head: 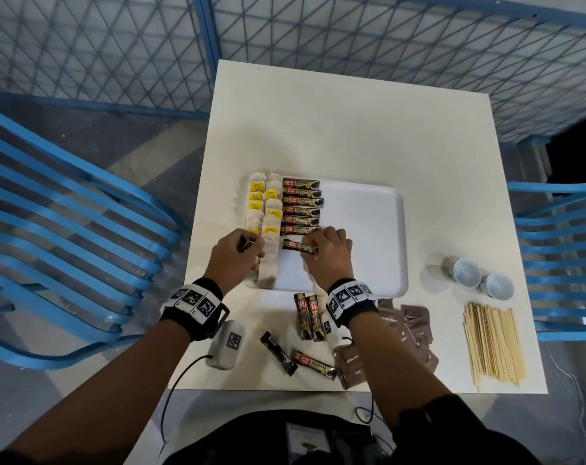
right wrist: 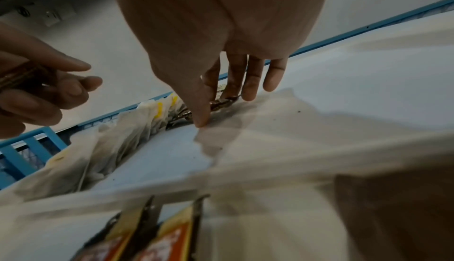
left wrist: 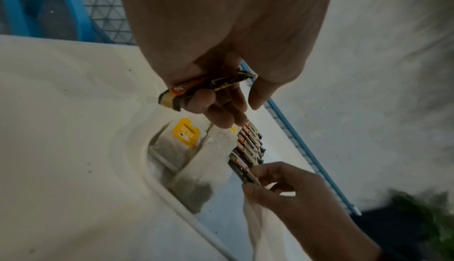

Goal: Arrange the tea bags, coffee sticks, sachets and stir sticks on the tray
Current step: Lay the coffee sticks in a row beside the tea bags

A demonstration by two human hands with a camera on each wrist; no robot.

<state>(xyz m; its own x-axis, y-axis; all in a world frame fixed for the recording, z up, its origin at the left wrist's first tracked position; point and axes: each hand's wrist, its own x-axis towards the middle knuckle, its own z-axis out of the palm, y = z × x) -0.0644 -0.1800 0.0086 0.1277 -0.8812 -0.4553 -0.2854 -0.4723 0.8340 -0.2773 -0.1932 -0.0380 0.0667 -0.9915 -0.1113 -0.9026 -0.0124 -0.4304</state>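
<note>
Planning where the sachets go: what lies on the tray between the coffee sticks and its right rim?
Nothing: in the head view the tray is bare from the coffee sticks to that rim.

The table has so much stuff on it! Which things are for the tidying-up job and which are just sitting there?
For the job:
tray
tea bags
coffee sticks
brown sachets
stir sticks

Just lying about:
two small cups
grey tagged device with a cable
blue chairs
</note>
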